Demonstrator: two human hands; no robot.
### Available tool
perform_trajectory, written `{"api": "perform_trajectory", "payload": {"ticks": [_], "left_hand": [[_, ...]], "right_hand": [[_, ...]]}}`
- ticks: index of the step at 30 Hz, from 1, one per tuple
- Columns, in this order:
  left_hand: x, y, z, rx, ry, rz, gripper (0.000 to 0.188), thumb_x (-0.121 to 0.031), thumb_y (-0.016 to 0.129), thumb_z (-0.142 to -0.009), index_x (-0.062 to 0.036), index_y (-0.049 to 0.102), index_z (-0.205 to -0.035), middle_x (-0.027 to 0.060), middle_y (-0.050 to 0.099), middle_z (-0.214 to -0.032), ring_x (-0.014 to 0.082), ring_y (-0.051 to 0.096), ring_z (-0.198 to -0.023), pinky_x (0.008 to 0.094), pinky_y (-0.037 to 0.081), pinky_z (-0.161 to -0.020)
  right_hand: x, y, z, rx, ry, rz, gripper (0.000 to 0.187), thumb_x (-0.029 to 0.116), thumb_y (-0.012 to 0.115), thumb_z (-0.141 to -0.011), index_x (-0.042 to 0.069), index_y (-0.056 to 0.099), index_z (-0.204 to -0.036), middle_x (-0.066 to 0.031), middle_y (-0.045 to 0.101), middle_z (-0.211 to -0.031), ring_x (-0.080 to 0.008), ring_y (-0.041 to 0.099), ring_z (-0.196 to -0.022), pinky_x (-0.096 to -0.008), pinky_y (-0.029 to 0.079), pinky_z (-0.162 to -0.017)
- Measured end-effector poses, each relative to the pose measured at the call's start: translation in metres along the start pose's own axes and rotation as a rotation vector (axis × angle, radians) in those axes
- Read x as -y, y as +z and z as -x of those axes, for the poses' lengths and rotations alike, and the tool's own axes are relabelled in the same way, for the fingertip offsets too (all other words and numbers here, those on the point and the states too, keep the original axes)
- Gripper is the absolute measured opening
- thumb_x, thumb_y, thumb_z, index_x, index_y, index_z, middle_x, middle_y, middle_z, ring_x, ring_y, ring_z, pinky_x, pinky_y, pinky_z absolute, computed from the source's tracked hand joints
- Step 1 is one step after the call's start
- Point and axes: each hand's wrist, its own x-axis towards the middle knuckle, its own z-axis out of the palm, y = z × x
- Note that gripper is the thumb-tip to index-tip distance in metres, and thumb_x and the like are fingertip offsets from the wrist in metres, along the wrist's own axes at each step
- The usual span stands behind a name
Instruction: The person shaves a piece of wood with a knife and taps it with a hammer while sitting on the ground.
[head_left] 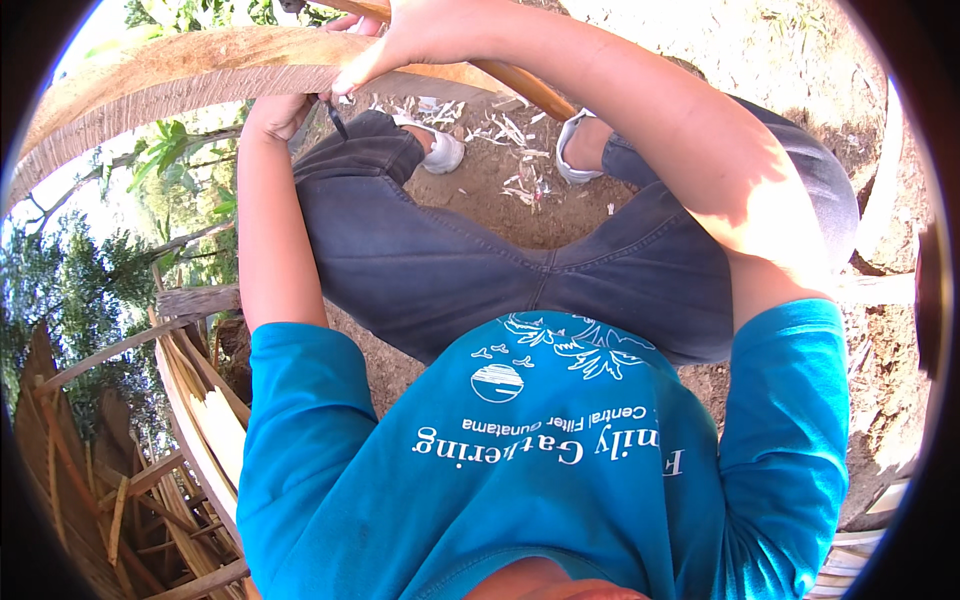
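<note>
A broad, pale strip of wood (185, 72) with a rough, fibrous edge reaches from the far left to my hands. My left hand (280, 115) is closed around its lower side, with the fingers partly hidden beneath. Beside those fingers a thin dark piece (337, 120) sticks out; its kind cannot be made out. My right hand (385, 52) lies over the strip's right end, thumb pressed down on it. Its fingers are curled around a long, round brown wooden handle (535, 93), which passes under my right forearm. The far end of this handle is cut off at the top edge.
Pale shavings (520, 150) litter the dirt ground between my shoes (443, 152). At the lower left, split slats (205, 400) lean by a wooden rail (198, 300). Green shrubs (80, 265) grow beyond them. Sunlit soil spreads to the right.
</note>
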Motion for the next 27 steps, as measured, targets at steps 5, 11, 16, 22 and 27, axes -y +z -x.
{"api": "perform_trajectory", "payload": {"ticks": [5,11,16,22,27], "left_hand": [[0.002,-0.014,0.004,-0.309,0.155,0.445,0.065,-0.041,0.064,-0.094,0.0007,0.050,-0.142,0.0202,0.060,-0.137,0.0296,0.062,-0.114,0.0410,0.048,-0.107],[-0.004,0.026,-0.022,0.035,0.217,0.344,0.031,-0.028,0.063,-0.094,-0.0077,0.068,-0.117,0.0075,0.072,-0.108,0.0243,0.062,-0.077,0.0542,0.046,-0.107],[-0.010,0.056,-0.035,-0.122,0.257,0.184,0.047,-0.018,0.077,-0.088,-0.0012,0.059,-0.128,0.0014,0.064,-0.105,0.0065,0.055,-0.067,0.0290,0.057,-0.079],[-0.006,0.082,-0.048,-0.314,0.216,-0.381,0.044,-0.033,0.085,-0.084,-0.0027,0.070,-0.113,0.0009,0.069,-0.083,0.0070,0.062,-0.070,0.0249,0.049,-0.061],[-0.018,0.088,-0.083,-0.227,0.266,-0.368,0.036,-0.035,0.083,-0.085,-0.0056,0.075,-0.103,0.0020,0.068,-0.074,0.0087,0.059,-0.061,0.0276,0.046,-0.055]], "right_hand": [[-0.003,0.005,-0.004,-0.109,-0.083,-0.047,0.080,0.035,0.093,-0.063,-0.005,0.062,-0.125,-0.0138,0.069,-0.098,-0.0218,0.066,-0.086,-0.0332,0.054,-0.073],[-0.011,-0.017,-0.004,-0.182,-0.090,0.009,0.063,0.034,0.087,-0.071,-0.003,0.064,-0.116,-0.0116,0.068,-0.093,-0.0188,0.064,-0.080,-0.0319,0.051,-0.068],[-0.027,-0.016,-0.018,-0.153,-0.076,0.018,0.050,0.033,0.082,-0.077,-0.001,0.065,-0.109,-0.0098,0.068,-0.089,-0.0164,0.062,-0.076,-0.0309,0.050,-0.064],[-0.054,-0.015,-0.028,-0.162,-0.040,0.022,0.036,0.032,0.077,-0.085,0.001,0.067,-0.101,-0.0077,0.067,-0.084,-0.0134,0.060,-0.070,-0.0297,0.047,-0.059],[-0.057,-0.058,-0.024,-0.367,-0.034,0.146,0.029,0.031,0.072,-0.091,0.002,0.069,-0.094,-0.0059,0.066,-0.079,-0.0110,0.058,-0.066,-0.0287,0.046,-0.054]]}}
